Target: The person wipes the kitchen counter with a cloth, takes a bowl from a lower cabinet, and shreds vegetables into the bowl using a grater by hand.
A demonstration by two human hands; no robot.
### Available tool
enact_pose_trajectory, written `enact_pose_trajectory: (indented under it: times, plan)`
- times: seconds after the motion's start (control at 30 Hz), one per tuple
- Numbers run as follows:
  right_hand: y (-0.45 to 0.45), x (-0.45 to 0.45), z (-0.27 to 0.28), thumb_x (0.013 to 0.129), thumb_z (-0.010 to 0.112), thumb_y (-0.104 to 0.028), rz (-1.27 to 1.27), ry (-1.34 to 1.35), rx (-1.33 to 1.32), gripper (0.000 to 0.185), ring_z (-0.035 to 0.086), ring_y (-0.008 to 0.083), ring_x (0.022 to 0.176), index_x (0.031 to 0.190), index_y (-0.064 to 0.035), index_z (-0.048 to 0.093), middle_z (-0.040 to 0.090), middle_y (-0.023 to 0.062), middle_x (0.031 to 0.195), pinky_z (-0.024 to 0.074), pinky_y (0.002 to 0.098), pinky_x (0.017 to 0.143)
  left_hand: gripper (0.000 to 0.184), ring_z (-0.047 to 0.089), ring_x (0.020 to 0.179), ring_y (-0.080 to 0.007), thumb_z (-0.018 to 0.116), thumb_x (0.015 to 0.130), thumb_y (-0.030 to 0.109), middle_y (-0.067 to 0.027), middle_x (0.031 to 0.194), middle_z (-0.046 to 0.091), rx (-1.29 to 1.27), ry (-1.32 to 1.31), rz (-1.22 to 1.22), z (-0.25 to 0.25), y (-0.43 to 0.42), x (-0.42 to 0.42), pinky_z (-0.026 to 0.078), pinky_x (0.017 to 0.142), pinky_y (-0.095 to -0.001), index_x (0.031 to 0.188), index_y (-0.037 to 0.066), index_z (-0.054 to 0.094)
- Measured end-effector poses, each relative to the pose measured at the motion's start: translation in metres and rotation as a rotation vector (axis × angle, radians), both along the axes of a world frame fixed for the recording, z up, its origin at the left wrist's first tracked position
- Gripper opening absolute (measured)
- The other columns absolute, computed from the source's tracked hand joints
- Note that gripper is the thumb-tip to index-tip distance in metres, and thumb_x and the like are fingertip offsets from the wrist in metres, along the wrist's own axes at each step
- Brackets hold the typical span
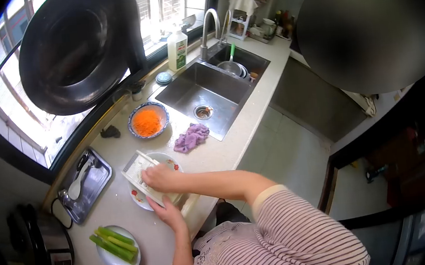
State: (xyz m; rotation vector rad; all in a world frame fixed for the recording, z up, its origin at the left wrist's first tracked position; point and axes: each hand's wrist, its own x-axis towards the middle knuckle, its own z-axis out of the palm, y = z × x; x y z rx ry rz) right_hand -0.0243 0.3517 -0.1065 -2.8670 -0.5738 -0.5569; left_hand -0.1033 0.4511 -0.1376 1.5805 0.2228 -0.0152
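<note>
My left hand [169, 213] clasps a white grater [137, 168], bowl [137, 198] beneath; remotely, I cannot tell whether my curled right hand [161, 178] pinches anything.

R-hand grip [160, 178] hides whatever's under it on the white grater [137, 167]; I can't ID it. L-hand grip [168, 213]: some fingers lost to me under the grater's lower end, so no read on how closed they are. Flowered dish [137, 196] mostly covered, contents n/a from here. Wok [68, 39] cut off at top edge, striped shirt [295, 232] at bottom. Rice cooker [53, 242]: far side fades into dark, label txt too small. Bottle [178, 49] by sink: label illegible too. Dark clump [110, 132] nr carrot bowl [157, 109]: mat'l unclear. Big blurred patch [372, 27], upper R, blocks my view behind it. Far-corner bottles [279, 22] too tiny to sort.
</note>
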Motion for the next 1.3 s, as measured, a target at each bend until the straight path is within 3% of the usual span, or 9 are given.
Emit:
enact_pose_trajectory:
  times: [0.17,0.27,0.4,0.53,0.77,1.0,1.07,1.13,1.3]
  plan:
    - [-0.009,-0.031,0.006,0.07,0.056,-0.012,0.116,0.022,-0.055,0.026,0.061,0.023,0.053,0.088,0.0071,0.055,0.057,0.011,0.061,0.0467,0.0352,0.044,0.056,0.054,0.104,-0.0289,0.051,0.089,0.015,-0.0232,0.122,0.051,0.041,-0.079,0.038,0.007,-0.003,-0.002,0.042,0.088,-0.0352,0.137,-0.003,0.029]
    - [0.004,0.018,0.007,0.068,0.056,-0.01,0.019,-0.014,-0.067,0.019,0.061,0.0222,0.054,0.081,0.0033,0.054,0.059,0.011,0.062,0.0482,0.0339,0.045,0.059,0.056,0.081,-0.0185,0.05,0.088,0.014,-0.0137,0.118,0.05,0.05,-0.003,-0.039,-0.016,0.005,0.004,0.046,0.05,-0.0271,0.141,0.006,0.025]
    - [0.005,0.012,0.006,0.07,0.055,-0.008,0.057,0.029,-0.008,0.015,0.062,0.0234,0.054,0.08,0.0023,0.055,0.06,0.0125,0.065,0.0488,0.034,0.046,0.058,0.055,0.074,-0.0174,0.05,0.088,0.015,-0.0134,0.112,0.053,0.108,-0.068,-0.023,-0.013,0.004,0.003,0.044,0.047,-0.0265,0.139,0.004,0.027]
    - [-0.01,-0.04,0.028,0.073,0.052,-0.01,0.131,0.1,-0.18,0.017,0.062,0.0235,0.055,0.084,0.0027,0.054,0.061,0.0126,0.066,0.0486,0.034,0.045,0.054,0.05,0.113,-0.0321,0.05,0.089,0.012,-0.0256,0.127,0.047,0.106,-0.052,-0.023,0.009,0.002,-0.001,0.039,0.094,-0.0357,0.136,-0.005,0.029]
    - [0.01,0.041,-0.001,0.071,0.055,-0.009,-0.037,0.005,-0.128,0.01,0.063,0.0234,0.062,0.075,-0.0011,0.058,0.06,0.0122,0.066,0.0501,0.0344,0.05,0.056,0.044,0.12,-0.0347,0.053,0.088,0.013,-0.0257,0.131,0.043,0.123,-0.132,0.003,-0.011,0.001,0.003,0.034,0.1,-0.0372,0.136,-0.004,0.03]
    - [-0.006,-0.026,0.002,0.065,0.059,-0.013,0.062,-0.104,-0.089,0.016,0.058,0.0177,0.055,0.075,-0.0027,0.064,0.054,0.0095,0.076,0.0463,0.0299,0.042,0.057,0.039,0.124,-0.0354,0.054,0.087,0.014,-0.0258,0.134,0.039,0.221,-0.074,-0.018,0.012,0.004,0.0,0.029,0.103,-0.0383,0.135,-0.006,0.03]
    - [-0.002,0.007,-0.005,0.065,0.058,-0.007,0.098,-0.071,-0.13,0.019,0.062,0.0223,0.055,0.081,0.0032,0.058,0.058,0.0153,0.078,0.0475,0.0354,0.043,0.057,0.041,0.122,-0.0357,0.055,0.087,0.014,-0.0256,0.133,0.041,0.41,-0.199,-0.011,-0.021,0.007,0.007,0.032,0.101,-0.038,0.134,-0.008,0.031]
    - [0.011,0.042,-0.028,0.063,0.058,-0.008,-0.017,-0.094,0.058,0.011,0.059,0.0262,0.053,0.068,0.002,0.059,0.056,0.0176,0.077,0.0479,0.0369,0.044,0.057,0.045,0.119,-0.035,0.055,0.087,0.015,-0.0256,0.132,0.042,0.302,-0.178,-0.039,-0.036,0.011,0.012,0.034,0.1,-0.0371,0.134,-0.008,0.032]
    - [-0.01,-0.01,0.001,0.066,0.058,-0.01,0.143,-0.065,0.109,0.011,0.058,0.0227,0.057,0.067,0.0006,0.059,0.053,0.0145,0.081,0.049,0.0353,0.047,0.057,0.05,0.112,-0.0303,0.052,0.089,0.016,-0.0247,0.132,0.042,0.168,-0.004,-0.021,0.014,-0.001,0.0,0.037,0.097,-0.0344,0.137,-0.003,0.028]
